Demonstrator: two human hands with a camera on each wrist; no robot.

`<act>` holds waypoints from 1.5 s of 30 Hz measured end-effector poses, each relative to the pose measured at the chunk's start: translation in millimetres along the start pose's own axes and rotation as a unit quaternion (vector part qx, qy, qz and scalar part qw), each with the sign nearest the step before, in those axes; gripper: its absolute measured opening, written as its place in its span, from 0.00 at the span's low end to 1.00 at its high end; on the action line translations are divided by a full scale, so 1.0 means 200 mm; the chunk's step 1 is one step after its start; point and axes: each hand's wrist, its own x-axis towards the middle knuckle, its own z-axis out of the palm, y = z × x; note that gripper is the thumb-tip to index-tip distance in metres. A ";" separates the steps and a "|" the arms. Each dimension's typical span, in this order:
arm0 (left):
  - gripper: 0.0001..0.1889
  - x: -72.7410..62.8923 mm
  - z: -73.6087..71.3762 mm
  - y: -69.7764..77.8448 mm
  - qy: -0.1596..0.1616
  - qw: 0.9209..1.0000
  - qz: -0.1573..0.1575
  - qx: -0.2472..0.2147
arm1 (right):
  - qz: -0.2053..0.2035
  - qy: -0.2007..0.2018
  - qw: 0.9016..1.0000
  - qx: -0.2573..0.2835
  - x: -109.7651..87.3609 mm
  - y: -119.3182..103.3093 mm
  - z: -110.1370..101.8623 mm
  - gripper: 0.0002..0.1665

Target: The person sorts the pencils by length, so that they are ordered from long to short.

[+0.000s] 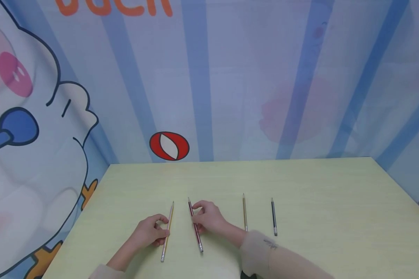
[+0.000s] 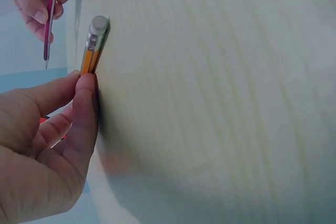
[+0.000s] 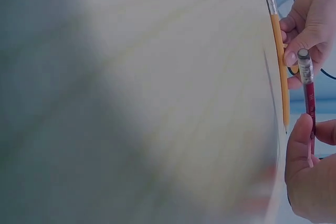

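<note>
My left hand [image 1: 149, 231] pinches a yellow pencil [image 1: 167, 236] between thumb and fingers, its point away from me and its white eraser end toward me. In the left wrist view the metal band and eraser of that yellow pencil [image 2: 92, 51] stick out past the fingertips. To the right of it, my right hand [image 1: 209, 217] grips a dark red pencil [image 1: 196, 230], its point also facing away. The right wrist view shows the silver band and eraser of the dark red pencil [image 3: 305, 72] above the thumb. The two pencils stand side by side, apart.
A gold-brown pencil [image 1: 244, 211] lies to the right on the pale yellow table [image 1: 317, 193], partly behind the right forearm. Farther right lies a dark pencil [image 1: 273, 217]. Behind the table's far edge hangs a striped blue backdrop [image 1: 230, 77] with cartoon prints.
</note>
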 end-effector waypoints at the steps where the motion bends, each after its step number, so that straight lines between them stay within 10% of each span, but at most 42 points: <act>1: 0.15 0.00 0.00 0.00 0.001 1.000 -0.001 0.002 | 0.001 0.000 1.000 -0.006 0.00 0.00 0.01 0.18; 20: 0.15 -0.01 0.00 0.01 0.008 1.000 0.004 0.015 | 0.019 0.005 0.991 -0.132 0.08 -0.05 0.10 0.15; 31: 0.16 0.00 0.01 0.01 0.014 1.000 -0.010 0.015 | 0.022 0.003 0.970 -0.243 0.09 -0.09 0.16 0.18; 45: 0.15 -0.01 0.00 0.02 0.011 1.000 -0.013 0.023 | 0.026 0.023 0.989 -0.145 0.07 -0.08 0.23 0.24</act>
